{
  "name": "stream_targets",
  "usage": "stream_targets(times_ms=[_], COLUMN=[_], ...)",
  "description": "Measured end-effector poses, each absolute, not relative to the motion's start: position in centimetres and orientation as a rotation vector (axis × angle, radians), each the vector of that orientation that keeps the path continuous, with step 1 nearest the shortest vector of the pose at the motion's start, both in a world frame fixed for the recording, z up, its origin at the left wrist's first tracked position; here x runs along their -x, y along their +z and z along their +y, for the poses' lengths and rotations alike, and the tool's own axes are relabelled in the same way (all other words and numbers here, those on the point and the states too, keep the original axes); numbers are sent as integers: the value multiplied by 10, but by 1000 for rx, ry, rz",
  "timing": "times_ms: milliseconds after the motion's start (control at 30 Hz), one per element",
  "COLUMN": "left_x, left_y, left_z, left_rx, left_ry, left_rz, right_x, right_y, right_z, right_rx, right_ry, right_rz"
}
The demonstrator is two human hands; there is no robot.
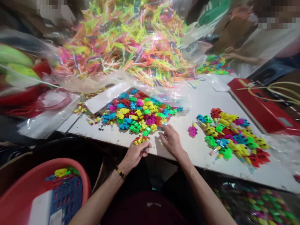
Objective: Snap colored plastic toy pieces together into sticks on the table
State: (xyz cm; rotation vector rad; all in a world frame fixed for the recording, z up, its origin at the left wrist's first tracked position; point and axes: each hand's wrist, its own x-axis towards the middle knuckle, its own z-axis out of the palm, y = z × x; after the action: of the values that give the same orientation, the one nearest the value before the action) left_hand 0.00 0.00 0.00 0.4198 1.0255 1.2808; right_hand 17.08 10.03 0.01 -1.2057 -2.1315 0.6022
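Observation:
My left hand [138, 151], with a beaded bracelet on its wrist, is closed round several small yellow and red pieces [141, 139] at the table's front edge. Just right of it, my right hand [170, 137] is over the white table [182, 120], fingers curved and apart, with nothing visible between them. Its fingertips are near the right end of a pile of small coloured toy cars [131, 117]. Further right lies a group of toy cars joined to yellow-ended tubes [234, 137], with a single pink one [192, 130] apart from it.
A large heap of bright plastic pieces [126, 43] fills the back. A red box [260, 109] with cables stands at the right. At lower left is a red basin [82, 170] with a blue basket [67, 195]. Other people sit beyond the table.

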Motion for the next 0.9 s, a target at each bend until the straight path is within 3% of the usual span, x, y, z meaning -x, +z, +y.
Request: stream_targets(times_ms=[200,400,467,700,900], left_x=[-6,-14,-25,-47,-40], left_y=[0,-3,-5,-9,-6], left_z=[11,14,17,23,20], left_rx=[-417,-363,-358,-514,-606], left_ry=[1319,1299,1279,1233,1183], left_rz=[983,940,932,1138,1034], right_x=[-144,-185,-195,-204,-196], right_y=[-15,-2,3,11,10], right_z=[113,80,65,48,60], right_rx=[1203,963,900,899,1018], right_ry=[614,1617,1796,1941,1738], right_rz=[-1993,-1319,-1155,-1022,-914])
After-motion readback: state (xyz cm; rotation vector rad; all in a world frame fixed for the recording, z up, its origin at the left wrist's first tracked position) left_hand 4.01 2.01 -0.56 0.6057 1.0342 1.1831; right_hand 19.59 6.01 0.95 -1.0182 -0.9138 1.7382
